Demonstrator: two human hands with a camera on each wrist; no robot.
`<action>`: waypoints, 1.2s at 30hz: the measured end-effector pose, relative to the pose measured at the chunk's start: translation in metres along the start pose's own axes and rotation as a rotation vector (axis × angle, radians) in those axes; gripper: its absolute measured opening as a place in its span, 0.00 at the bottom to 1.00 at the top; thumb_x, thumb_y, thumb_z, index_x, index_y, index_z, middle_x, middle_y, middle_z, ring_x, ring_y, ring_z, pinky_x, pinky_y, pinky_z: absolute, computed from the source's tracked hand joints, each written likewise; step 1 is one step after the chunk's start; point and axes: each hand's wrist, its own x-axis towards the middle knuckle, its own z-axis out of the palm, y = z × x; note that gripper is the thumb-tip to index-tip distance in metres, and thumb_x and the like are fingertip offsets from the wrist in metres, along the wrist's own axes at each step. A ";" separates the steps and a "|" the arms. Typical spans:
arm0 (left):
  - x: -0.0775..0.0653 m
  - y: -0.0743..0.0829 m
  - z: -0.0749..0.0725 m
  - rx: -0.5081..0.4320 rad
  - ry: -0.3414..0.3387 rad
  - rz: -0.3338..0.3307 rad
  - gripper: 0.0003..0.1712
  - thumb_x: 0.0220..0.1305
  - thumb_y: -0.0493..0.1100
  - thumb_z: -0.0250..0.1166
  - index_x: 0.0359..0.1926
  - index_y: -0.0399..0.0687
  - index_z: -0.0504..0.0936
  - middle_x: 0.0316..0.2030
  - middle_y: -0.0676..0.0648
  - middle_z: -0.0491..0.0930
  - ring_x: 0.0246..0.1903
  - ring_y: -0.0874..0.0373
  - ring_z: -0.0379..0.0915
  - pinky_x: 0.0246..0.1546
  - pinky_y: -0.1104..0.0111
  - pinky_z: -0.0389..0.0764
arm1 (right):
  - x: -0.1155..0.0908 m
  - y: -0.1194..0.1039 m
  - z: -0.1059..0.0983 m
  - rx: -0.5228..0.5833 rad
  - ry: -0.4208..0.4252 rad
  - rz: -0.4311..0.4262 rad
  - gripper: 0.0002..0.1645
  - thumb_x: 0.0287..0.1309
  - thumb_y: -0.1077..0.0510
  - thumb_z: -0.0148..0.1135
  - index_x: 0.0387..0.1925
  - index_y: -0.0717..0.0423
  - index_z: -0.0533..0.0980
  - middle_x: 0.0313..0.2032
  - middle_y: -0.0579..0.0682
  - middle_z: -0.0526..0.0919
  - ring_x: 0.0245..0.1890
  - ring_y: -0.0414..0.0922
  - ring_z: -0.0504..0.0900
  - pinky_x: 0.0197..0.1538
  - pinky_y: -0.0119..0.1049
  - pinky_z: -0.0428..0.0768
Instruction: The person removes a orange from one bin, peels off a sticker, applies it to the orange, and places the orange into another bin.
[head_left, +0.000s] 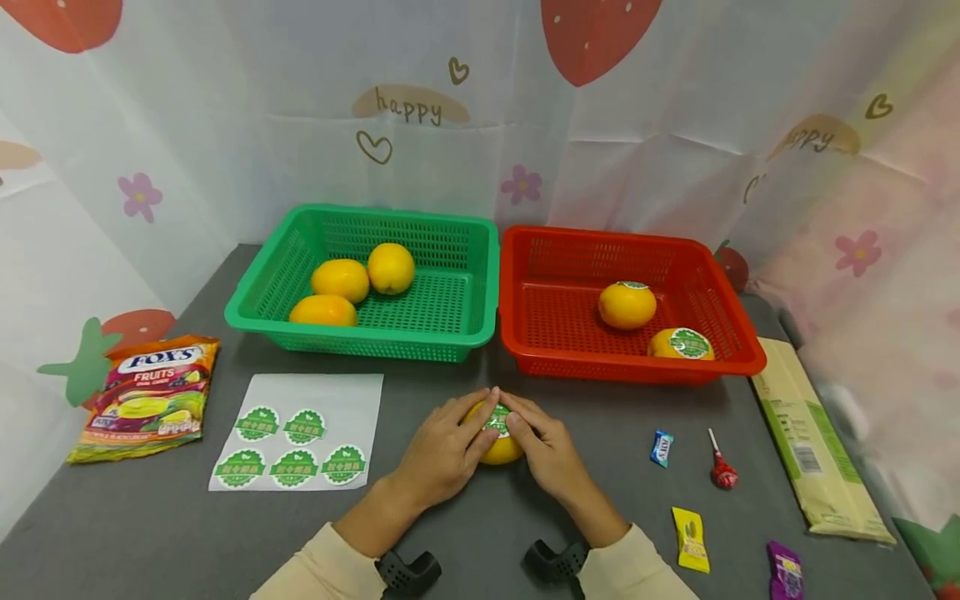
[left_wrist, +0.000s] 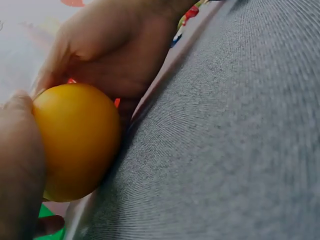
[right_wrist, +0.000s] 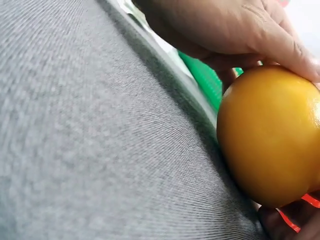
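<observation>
On the grey table in front of me, an orange carries a round green-and-white sticker on its top. My left hand curves around its left side, and my right hand holds it from the right. Both thumbs lie over the sticker and cover part of it. The fingertips of the two hands meet at the far side of the fruit. In the left wrist view the bare lower side of the orange rests close on the cloth between the hands; the right wrist view shows the same orange.
A white sheet bears several green stickers. Behind stand a green basket with three oranges and a red basket with two stickered ones. A candy bag lies left; small sweets, a lollipop and a flat packet lie right.
</observation>
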 end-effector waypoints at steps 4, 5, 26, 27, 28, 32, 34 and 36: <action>0.000 -0.001 -0.003 -0.106 -0.050 -0.094 0.31 0.76 0.54 0.45 0.66 0.36 0.69 0.60 0.40 0.71 0.54 0.48 0.72 0.53 0.57 0.73 | 0.003 0.010 -0.002 0.047 -0.028 0.057 0.22 0.73 0.63 0.45 0.65 0.61 0.69 0.62 0.54 0.72 0.63 0.50 0.68 0.64 0.39 0.63; 0.000 -0.001 -0.003 -0.146 -0.060 -0.120 0.30 0.76 0.54 0.47 0.66 0.37 0.69 0.60 0.41 0.71 0.56 0.49 0.70 0.55 0.57 0.72 | 0.004 0.010 -0.003 0.065 -0.037 0.085 0.23 0.73 0.62 0.45 0.65 0.61 0.68 0.63 0.54 0.72 0.64 0.49 0.67 0.65 0.40 0.62; -0.004 -0.008 -0.004 -0.410 -0.027 -0.296 0.25 0.59 0.47 0.70 0.57 0.48 0.79 0.50 0.52 0.74 0.46 0.58 0.73 0.44 0.65 0.78 | 0.012 -0.031 -0.053 -0.107 -0.075 0.029 0.24 0.65 0.68 0.57 0.62 0.64 0.72 0.58 0.62 0.74 0.54 0.53 0.77 0.53 0.41 0.75; -0.004 -0.007 -0.004 -0.412 -0.037 -0.312 0.24 0.59 0.48 0.70 0.56 0.49 0.78 0.50 0.53 0.74 0.46 0.59 0.73 0.44 0.65 0.77 | 0.012 -0.034 -0.067 -0.120 -0.027 0.012 0.23 0.64 0.68 0.58 0.61 0.64 0.73 0.57 0.60 0.75 0.51 0.50 0.79 0.50 0.37 0.77; -0.004 -0.007 -0.004 -0.417 -0.049 -0.328 0.24 0.59 0.49 0.70 0.56 0.51 0.78 0.50 0.54 0.74 0.46 0.60 0.73 0.44 0.65 0.77 | 0.012 -0.037 -0.081 -0.131 0.030 -0.009 0.23 0.63 0.69 0.59 0.60 0.63 0.74 0.56 0.60 0.77 0.48 0.48 0.80 0.48 0.34 0.77; -0.003 -0.005 -0.003 -0.423 -0.099 -0.390 0.24 0.60 0.52 0.69 0.56 0.55 0.76 0.50 0.57 0.73 0.46 0.62 0.71 0.44 0.66 0.77 | 0.008 -0.051 -0.136 -0.216 0.314 -0.045 0.21 0.61 0.71 0.60 0.57 0.63 0.76 0.50 0.53 0.80 0.45 0.43 0.79 0.44 0.27 0.76; -0.003 -0.004 -0.004 -0.421 -0.109 -0.405 0.23 0.61 0.52 0.68 0.56 0.55 0.76 0.49 0.57 0.73 0.45 0.62 0.71 0.44 0.65 0.76 | 0.004 -0.049 -0.156 -0.301 0.451 -0.030 0.21 0.61 0.69 0.61 0.56 0.63 0.77 0.51 0.50 0.78 0.48 0.41 0.76 0.45 0.25 0.73; -0.003 -0.005 -0.004 -0.416 -0.112 -0.413 0.22 0.61 0.51 0.67 0.55 0.54 0.76 0.49 0.57 0.73 0.44 0.62 0.71 0.43 0.65 0.76 | 0.002 -0.041 -0.172 -0.372 0.578 0.019 0.21 0.60 0.65 0.62 0.56 0.62 0.77 0.53 0.48 0.77 0.53 0.41 0.72 0.48 0.27 0.69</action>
